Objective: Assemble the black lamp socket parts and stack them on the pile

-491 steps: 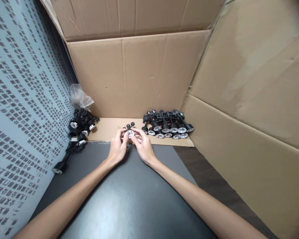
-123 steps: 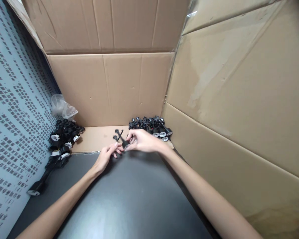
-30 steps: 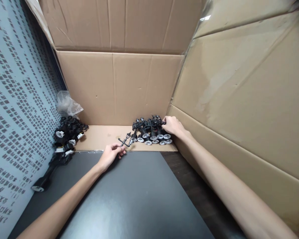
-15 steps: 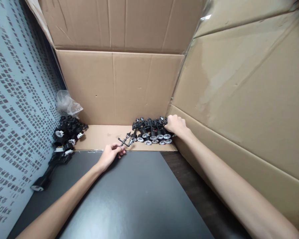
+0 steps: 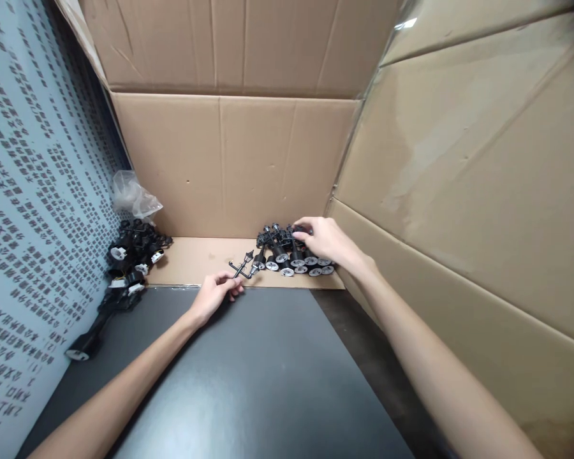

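Observation:
My left hand (image 5: 216, 294) pinches a small black lamp-post part (image 5: 240, 270) with lantern-shaped tips, near the front edge of the cardboard strip. Several black lamp pieces (image 5: 296, 257) with round white-faced bases lie in rows against the back cardboard wall. Over the right part of these rows is my right hand (image 5: 318, 237), its thumb and index finger apart and pointing left. Its other fingers are partly hidden, and no piece shows lifted in it.
At the left, a pile of black pieces (image 5: 132, 255) with white parts leans by a printed blue sheet (image 5: 33, 210). Behind it is a clear plastic bag (image 5: 134, 194). A dark grey board (image 5: 249, 370) lies in front; cardboard walls (image 5: 459, 191) rise behind and right.
My right hand has moved left across the rows of black pieces, and its thumb and index finger now show apart. My left hand keeps hold of the lamp-post part in nearly the same place.

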`<state>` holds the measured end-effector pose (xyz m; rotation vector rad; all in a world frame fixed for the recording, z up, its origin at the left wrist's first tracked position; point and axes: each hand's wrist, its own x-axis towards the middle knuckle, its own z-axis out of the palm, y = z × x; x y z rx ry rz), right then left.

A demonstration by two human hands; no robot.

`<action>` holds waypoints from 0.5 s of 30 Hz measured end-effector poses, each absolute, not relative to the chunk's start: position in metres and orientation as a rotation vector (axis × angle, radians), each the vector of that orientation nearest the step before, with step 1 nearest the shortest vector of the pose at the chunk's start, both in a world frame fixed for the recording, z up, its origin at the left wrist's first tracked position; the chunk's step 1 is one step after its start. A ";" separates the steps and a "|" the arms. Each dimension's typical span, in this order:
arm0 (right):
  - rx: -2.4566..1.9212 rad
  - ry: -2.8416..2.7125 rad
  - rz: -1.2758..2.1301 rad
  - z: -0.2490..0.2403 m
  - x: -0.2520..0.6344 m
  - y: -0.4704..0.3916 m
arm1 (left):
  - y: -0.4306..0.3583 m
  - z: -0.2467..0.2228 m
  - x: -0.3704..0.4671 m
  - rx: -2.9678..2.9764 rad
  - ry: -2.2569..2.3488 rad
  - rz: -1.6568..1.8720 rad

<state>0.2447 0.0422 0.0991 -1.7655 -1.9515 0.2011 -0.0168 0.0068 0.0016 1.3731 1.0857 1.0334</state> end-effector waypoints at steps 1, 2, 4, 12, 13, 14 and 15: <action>-1.617 -1.977 0.353 0.097 0.237 0.041 | 0.006 0.002 -0.017 1.361 1.084 1.048; -1.502 -1.957 0.499 0.093 0.228 0.042 | 0.005 0.001 -0.017 1.350 1.081 1.063; -1.338 -1.824 0.770 0.085 0.211 0.044 | 0.003 0.001 -0.017 1.355 1.074 1.085; -0.896 -1.368 1.279 0.065 0.170 0.044 | -0.004 0.000 -0.015 1.616 1.110 1.042; -0.877 -1.352 1.304 0.063 0.168 0.043 | -0.004 0.000 -0.015 1.621 1.121 1.043; -0.871 -1.343 1.324 0.061 0.166 0.042 | -0.004 -0.001 -0.016 1.620 1.129 1.050; -0.882 -1.339 1.336 0.058 0.164 0.042 | -0.005 -0.001 -0.016 1.616 1.135 1.064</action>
